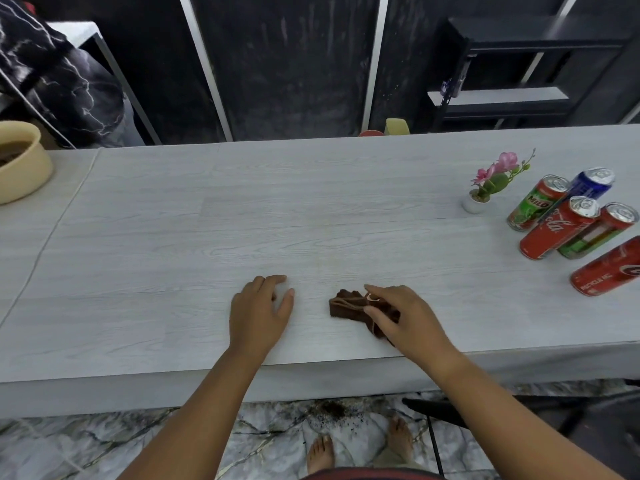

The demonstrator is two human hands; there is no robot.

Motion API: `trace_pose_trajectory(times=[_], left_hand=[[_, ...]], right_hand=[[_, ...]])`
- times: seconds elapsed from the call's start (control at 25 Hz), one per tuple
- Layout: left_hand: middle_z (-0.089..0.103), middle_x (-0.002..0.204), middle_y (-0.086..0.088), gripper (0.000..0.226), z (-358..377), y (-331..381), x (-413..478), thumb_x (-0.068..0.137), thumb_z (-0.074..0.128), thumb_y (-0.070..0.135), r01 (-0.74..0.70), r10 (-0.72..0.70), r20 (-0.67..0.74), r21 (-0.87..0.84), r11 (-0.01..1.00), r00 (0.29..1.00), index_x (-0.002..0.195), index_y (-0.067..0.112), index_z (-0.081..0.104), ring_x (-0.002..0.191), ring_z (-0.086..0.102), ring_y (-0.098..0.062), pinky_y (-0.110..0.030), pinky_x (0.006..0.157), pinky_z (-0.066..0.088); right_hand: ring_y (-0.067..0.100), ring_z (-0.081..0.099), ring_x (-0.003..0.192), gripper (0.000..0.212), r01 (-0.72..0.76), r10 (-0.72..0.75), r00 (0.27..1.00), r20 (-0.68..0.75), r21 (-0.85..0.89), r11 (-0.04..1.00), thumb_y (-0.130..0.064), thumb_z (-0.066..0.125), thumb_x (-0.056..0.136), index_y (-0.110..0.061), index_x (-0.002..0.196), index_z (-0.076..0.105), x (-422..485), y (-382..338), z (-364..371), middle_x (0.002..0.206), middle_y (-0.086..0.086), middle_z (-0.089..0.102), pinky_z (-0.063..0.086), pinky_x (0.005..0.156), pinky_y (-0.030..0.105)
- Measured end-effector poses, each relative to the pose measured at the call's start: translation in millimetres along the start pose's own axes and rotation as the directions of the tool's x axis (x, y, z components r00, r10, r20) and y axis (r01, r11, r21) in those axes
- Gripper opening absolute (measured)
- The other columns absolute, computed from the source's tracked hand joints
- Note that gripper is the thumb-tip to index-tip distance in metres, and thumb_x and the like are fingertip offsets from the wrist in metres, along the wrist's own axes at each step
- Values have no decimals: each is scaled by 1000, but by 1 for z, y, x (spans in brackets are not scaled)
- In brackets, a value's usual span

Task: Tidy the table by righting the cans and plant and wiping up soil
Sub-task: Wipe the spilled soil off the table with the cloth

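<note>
Head view: pale grey wood-grain bench [311, 209], seen from above and in front. Left hand [259, 310] lies palm down on the bench surface near the front edge, fingers loosely spread, holding nothing. Right hand [401, 315] rests on a crumpled brown cloth [349, 306], fingers curled over its right part and pressing it to the bench; the cloth sits just right of the left hand, apart from it.

At the far right, a small white pot with pink artificial flowers [485, 188] stands upright. Beside it, five drink cans are grouped close together: a Milo can [533, 204], a blue can [590, 185], a Coca-Cola can [554, 230] and a red-and-green can [595, 233] all stand upright. A second red can [606, 270] at the right frame edge is partly cut off; cannot tell its posture.

At the far left edge, a beige bowl-shaped planter [24, 168] holds dark soil. Bench surface between the hands and the cans shows no loose soil. Dark soil scatter [332, 408] lies on the marbled floor below the front edge, near the person's bare feet
</note>
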State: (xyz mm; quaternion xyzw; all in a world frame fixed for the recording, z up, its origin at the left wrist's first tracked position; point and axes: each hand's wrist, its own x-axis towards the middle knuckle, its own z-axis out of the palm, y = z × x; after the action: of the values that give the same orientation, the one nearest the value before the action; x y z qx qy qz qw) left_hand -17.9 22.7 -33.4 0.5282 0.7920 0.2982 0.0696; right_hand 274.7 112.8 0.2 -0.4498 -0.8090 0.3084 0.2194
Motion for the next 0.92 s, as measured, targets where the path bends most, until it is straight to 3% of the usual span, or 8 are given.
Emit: trace_pose_trajectory(times=[0.12,0.24,0.32,0.4,0.56,0.76,0.92], left_hand=[[60,120,24,51,5,22,5,99,67,55,-49,103,276,-195,980,956,148,46,57,95,60,-3,-24,86,52],[56,137,31,59,13,42,13,97,69,58,-144,254,429,-271,952,867,152,55,50,110,55,4,-22,97,47],[62,133,25,49,21,51,15,98,72,49,-235,329,412,-262,936,850,146,49,61,113,53,0,-31,103,47],[68,122,20,38,26,54,12,98,76,42,-260,339,348,-255,931,874,135,42,72,111,54,-7,-35,101,49],[69,107,20,30,31,54,0,95,80,41,-246,306,285,-226,943,908,124,36,79,103,53,-9,-35,96,49],[68,104,17,27,27,59,-28,95,80,41,-225,270,277,-185,957,922,120,32,81,101,55,-15,-40,94,46],[64,101,22,23,25,66,-65,96,78,44,-229,269,263,-170,958,927,117,34,79,100,52,-11,-37,89,43]], right_hand=[[-3,55,121,47,-96,101,981,-168,32,995,-46,77,96,-43,141,65,-23,7,-11,122,-29,64,42,98,12],[-1,51,128,54,-90,90,992,-88,0,996,-49,78,94,-45,145,62,-43,14,-12,133,-28,62,40,108,18],[12,56,126,53,-46,41,998,-52,-88,995,-41,81,94,-38,145,67,-47,16,-5,138,-16,66,46,110,37],[19,60,116,46,-27,15,997,-76,-160,987,-31,84,93,-30,138,73,-44,14,3,129,-8,71,52,101,45],[18,56,103,34,-67,50,994,-95,-190,979,-18,78,97,-25,131,78,-37,15,11,110,-7,69,53,92,38],[14,50,101,30,-62,50,994,-93,-128,990,-15,76,99,-22,128,79,-50,16,12,101,-9,61,45,89,25],[11,48,101,29,-39,35,999,-35,-113,993,-18,72,102,-24,130,77,-78,21,5,101,-11,58,40,88,16]])
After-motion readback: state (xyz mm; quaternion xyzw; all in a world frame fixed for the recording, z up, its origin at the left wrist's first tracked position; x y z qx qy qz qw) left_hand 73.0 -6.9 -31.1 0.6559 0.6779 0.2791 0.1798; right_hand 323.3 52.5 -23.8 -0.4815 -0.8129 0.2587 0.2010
